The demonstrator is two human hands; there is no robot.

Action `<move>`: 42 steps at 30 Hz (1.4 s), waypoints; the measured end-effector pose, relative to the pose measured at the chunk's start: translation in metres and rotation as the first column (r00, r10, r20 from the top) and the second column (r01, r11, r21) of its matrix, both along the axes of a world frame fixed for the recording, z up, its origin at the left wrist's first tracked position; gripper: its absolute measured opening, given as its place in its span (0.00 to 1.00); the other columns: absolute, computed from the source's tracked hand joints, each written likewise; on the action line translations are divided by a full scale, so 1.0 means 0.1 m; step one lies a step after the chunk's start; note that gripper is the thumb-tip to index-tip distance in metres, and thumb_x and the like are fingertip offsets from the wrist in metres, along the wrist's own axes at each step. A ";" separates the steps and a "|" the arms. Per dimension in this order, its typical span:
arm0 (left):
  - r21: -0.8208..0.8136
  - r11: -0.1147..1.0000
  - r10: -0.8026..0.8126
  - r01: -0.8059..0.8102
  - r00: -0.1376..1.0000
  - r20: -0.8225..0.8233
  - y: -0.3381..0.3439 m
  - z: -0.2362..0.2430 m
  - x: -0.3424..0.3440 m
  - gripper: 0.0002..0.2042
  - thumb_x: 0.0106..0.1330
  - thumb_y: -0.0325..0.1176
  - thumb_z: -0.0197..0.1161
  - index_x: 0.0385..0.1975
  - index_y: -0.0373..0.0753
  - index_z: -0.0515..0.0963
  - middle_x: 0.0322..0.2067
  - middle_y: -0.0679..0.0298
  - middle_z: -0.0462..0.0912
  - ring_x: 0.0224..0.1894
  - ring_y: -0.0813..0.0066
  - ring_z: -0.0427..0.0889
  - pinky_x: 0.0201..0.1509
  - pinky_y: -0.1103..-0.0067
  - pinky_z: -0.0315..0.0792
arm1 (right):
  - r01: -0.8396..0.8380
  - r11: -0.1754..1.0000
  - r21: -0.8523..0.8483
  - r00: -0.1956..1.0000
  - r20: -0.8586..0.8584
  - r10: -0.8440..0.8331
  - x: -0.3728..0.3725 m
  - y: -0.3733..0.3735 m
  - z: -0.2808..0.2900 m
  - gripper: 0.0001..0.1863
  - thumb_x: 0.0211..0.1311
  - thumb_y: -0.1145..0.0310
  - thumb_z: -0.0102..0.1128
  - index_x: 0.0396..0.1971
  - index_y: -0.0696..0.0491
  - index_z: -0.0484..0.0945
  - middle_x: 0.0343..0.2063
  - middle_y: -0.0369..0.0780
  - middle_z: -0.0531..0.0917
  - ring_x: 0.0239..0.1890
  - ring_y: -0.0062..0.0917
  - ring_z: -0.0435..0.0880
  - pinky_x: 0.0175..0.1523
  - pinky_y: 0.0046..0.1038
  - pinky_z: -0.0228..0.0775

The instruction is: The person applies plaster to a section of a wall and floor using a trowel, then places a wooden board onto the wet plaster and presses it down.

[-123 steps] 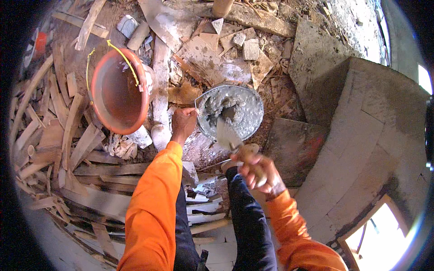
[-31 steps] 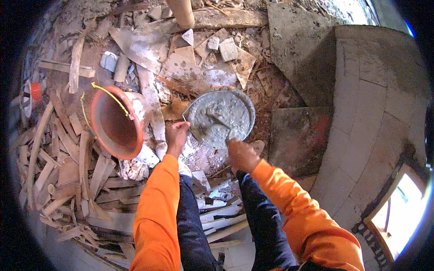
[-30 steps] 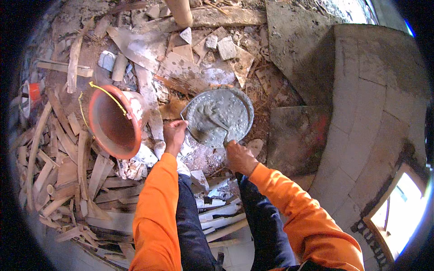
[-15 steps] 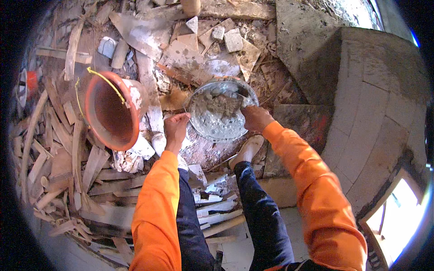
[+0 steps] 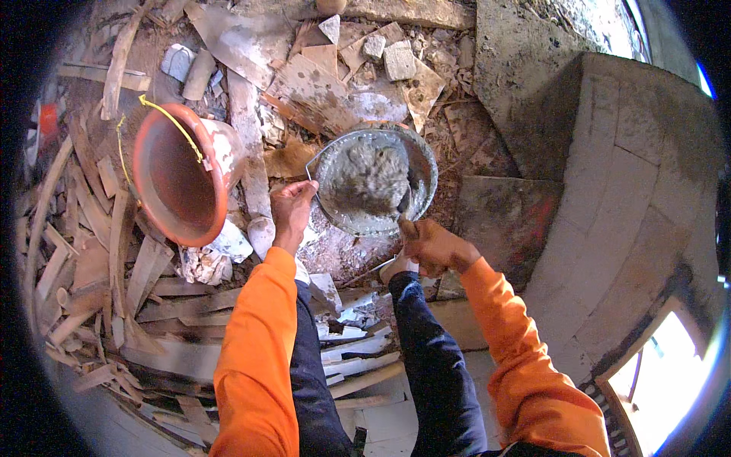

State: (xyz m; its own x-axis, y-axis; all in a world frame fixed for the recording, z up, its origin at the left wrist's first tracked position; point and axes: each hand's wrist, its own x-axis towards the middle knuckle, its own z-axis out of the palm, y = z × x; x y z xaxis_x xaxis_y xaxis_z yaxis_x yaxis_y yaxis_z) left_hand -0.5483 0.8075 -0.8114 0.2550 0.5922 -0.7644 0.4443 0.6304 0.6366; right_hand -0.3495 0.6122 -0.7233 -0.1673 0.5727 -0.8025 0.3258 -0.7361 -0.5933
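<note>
A round bucket [image 5: 431, 156] holds wet grey mortar [image 5: 373, 174], its rim coated with the same stuff. My left hand [image 5: 292, 209] pinches the thin wire handle [image 5: 309, 163] at the bucket's left side. Just outside the near right rim, my right hand [image 5: 435, 247] is closed around the handle of what looks like a trowel [image 5: 404, 201]. Its dark blade reaches over the rim into the mortar; most of it is hidden.
An orange-brown bucket [image 5: 228, 199] with a yellow rope handle leans to the left. Wood scraps [image 5: 122, 259] are heaped beyond it. Broken tiles and white blocks [image 5: 399, 61] lie at the far side. A grey block wall [image 5: 601, 206] rises on the right.
My right hand has moved from the bucket's right inner side to its near rim, bringing the tool toward me. The mortar's surface has shifted. My left hand stays at the left rim.
</note>
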 end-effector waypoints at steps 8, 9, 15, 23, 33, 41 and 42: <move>0.093 0.988 -0.108 0.121 0.984 -0.141 0.06 -0.06 -0.13 0.10 0.52 0.34 0.65 0.29 0.34 0.82 0.24 0.67 0.82 0.26 0.82 0.76 0.35 0.82 0.70 | -0.317 0.916 -0.245 0.833 0.390 0.393 -0.17 0.43 -0.19 0.15 0.46 0.67 0.53 0.33 0.62 0.75 0.30 0.51 0.81 0.36 0.46 0.81 0.40 0.42 0.76; 0.080 0.981 -0.158 0.176 0.969 -0.188 0.10 -0.02 -0.17 0.10 0.52 0.34 0.65 0.29 0.33 0.82 0.24 0.67 0.82 0.26 0.82 0.76 0.34 0.82 0.70 | -0.278 0.927 -0.252 0.826 0.430 0.365 -0.36 0.32 -0.20 0.15 0.46 0.67 0.53 0.32 0.61 0.76 0.31 0.51 0.81 0.37 0.46 0.82 0.41 0.42 0.75; 0.129 0.963 -0.207 0.235 0.959 -0.194 0.12 0.20 0.00 0.11 0.53 0.35 0.64 0.29 0.32 0.82 0.22 0.66 0.82 0.24 0.82 0.75 0.33 0.82 0.69 | -0.272 0.920 -0.281 0.886 0.301 0.354 -0.32 0.49 -0.15 0.21 0.43 0.62 0.58 0.39 0.59 0.74 0.34 0.50 0.79 0.38 0.47 0.81 0.41 0.44 0.74; 0.060 0.953 -0.277 0.296 0.936 -0.217 0.18 0.14 -0.05 0.11 0.53 0.35 0.65 0.28 0.33 0.82 0.21 0.67 0.81 0.24 0.84 0.75 0.31 0.82 0.69 | -0.265 0.949 -0.170 0.793 0.521 0.315 -0.61 0.58 0.30 0.17 0.46 0.65 0.54 0.35 0.59 0.77 0.31 0.50 0.80 0.34 0.47 0.82 0.39 0.43 0.75; 0.097 0.970 -0.206 0.222 0.966 -0.155 0.05 0.04 0.03 0.11 0.54 0.35 0.65 0.26 0.31 0.82 0.20 0.70 0.79 0.23 0.85 0.72 0.29 0.83 0.67 | -0.267 0.934 -0.236 0.818 0.457 0.349 -0.56 0.25 -0.05 0.17 0.45 0.66 0.55 0.32 0.64 0.76 0.34 0.53 0.80 0.37 0.46 0.82 0.38 0.41 0.76; 0.198 0.968 -0.132 0.156 0.983 -0.129 0.06 -0.17 -0.23 0.10 0.53 0.34 0.66 0.26 0.32 0.82 0.19 0.70 0.79 0.22 0.85 0.73 0.28 0.84 0.67 | -0.195 0.967 -0.165 0.837 0.485 0.252 -0.78 0.44 -0.05 0.18 0.45 0.67 0.56 0.34 0.65 0.73 0.31 0.53 0.80 0.34 0.47 0.82 0.39 0.40 0.76; 0.076 0.989 -0.112 0.125 0.981 -0.155 0.09 -0.06 -0.16 0.10 0.53 0.34 0.66 0.26 0.32 0.82 0.19 0.69 0.79 0.23 0.85 0.73 0.29 0.84 0.68 | -0.191 0.973 -0.128 0.846 0.481 0.230 -0.76 0.50 0.13 0.18 0.45 0.67 0.56 0.34 0.65 0.73 0.32 0.53 0.79 0.34 0.47 0.82 0.38 0.40 0.76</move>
